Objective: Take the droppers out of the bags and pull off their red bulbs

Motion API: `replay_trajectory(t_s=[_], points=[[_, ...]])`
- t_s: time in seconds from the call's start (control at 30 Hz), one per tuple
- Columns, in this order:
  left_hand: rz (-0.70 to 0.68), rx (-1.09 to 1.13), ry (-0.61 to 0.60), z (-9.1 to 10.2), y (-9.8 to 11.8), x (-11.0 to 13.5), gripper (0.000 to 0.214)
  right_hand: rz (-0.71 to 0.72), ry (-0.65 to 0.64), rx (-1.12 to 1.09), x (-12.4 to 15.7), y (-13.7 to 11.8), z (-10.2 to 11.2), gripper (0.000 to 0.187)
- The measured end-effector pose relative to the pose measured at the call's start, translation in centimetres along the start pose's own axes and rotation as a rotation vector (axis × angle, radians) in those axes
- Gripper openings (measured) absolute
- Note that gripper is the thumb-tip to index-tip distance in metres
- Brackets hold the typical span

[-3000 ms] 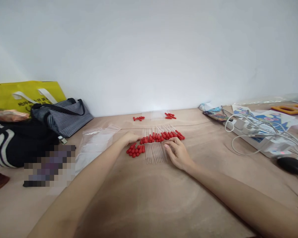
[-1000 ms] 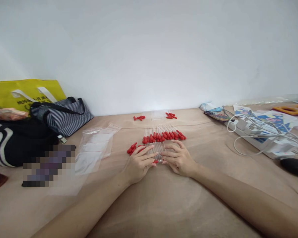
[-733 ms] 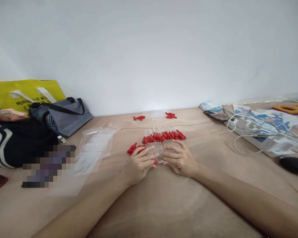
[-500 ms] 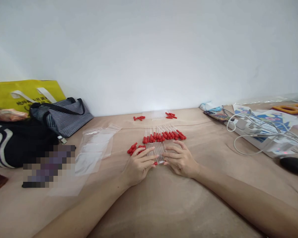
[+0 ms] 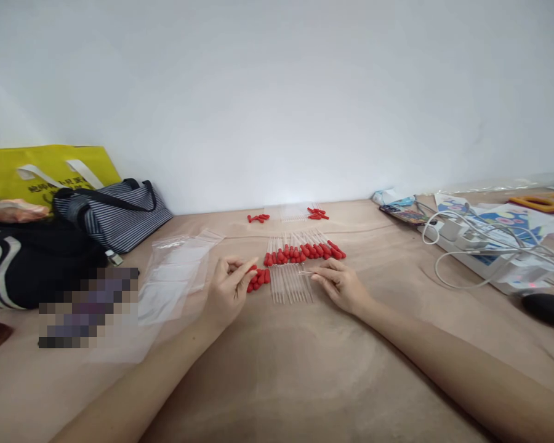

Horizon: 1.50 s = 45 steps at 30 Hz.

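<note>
My left hand (image 5: 228, 288) is pinched on a small red rubber bulb, right beside a little heap of loose red bulbs (image 5: 259, 278). My right hand (image 5: 339, 284) pinches one clear glass tube at the right edge of a row of bare glass tubes (image 5: 290, 287) lying on the table. Behind them lies a row of finished droppers (image 5: 305, 249) with red bulbs fitted. Further back sit more loose bulbs (image 5: 258, 218) and tubes (image 5: 317, 214).
Clear zip bags (image 5: 175, 271) lie left of my hands. A striped bag (image 5: 113, 214), a black bag (image 5: 32, 261) and a yellow bag (image 5: 41, 172) crowd the left. White cables (image 5: 480, 249), printed sheets and a black mouse (image 5: 547, 306) lie on the right.
Both hands were flat on the bare tubes, squaring them up. Now they have parted: the left has picked a red bulb from the heap, the right has taken hold of one tube.
</note>
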<state>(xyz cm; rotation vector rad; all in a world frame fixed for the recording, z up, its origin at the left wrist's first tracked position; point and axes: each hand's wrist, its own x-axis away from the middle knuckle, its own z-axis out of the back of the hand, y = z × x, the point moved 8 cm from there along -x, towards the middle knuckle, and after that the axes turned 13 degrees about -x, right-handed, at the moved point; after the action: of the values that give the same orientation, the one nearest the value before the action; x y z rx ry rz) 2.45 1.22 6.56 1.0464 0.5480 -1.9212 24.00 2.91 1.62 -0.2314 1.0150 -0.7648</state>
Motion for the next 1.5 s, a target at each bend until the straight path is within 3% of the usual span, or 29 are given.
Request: replay_trajectory(t_s=[0.2,0.37,0.63,0.87,0.97,1.07,1.17,1.27,1.5], points=[[0.159,-0.041,-0.121,-1.6,-2.3,-0.4,0.031,-0.086,0.079,0.051,0.1,1.4,-0.2,0.03],[0.304,-0.006,-0.23,-3.1,-3.7,0.3,0.023,-0.095,0.074,0.029,0.2,1.6,-0.5,0.03],[0.234,-0.018,-0.283,-4.2,-3.4,0.5,0.023,-0.139,0.056,-0.014,0.0,0.8,-1.1,0.02],[0.365,-0.037,-0.265,-3.8,-5.3,0.3,0.033,-0.166,0.054,-0.058,-0.1,0.4,-1.4,0.016],[0.369,-0.077,-0.373,-4.6,-5.8,-0.9,0.028,-0.179,0.046,-0.078,-0.1,0.4,-1.4,0.016],[0.357,-0.178,-0.578,-6.4,-5.7,-2.4,0.021,-0.17,0.043,-0.09,-0.2,0.3,-1.3,0.019],[0.355,-0.224,-0.791,-8.7,-5.1,-3.4,0.025,-0.18,0.051,-0.09,-0.3,0.4,-1.0,0.02],[0.343,-0.233,-0.914,-10.2,-4.2,-3.8,0.032,-0.205,0.058,-0.088,-0.2,0.9,-0.7,0.019],[0.295,-0.278,-0.922,-10.6,-3.2,-3.9,0.026,-0.218,0.063,-0.097,-0.1,1.3,-0.4,0.02]])
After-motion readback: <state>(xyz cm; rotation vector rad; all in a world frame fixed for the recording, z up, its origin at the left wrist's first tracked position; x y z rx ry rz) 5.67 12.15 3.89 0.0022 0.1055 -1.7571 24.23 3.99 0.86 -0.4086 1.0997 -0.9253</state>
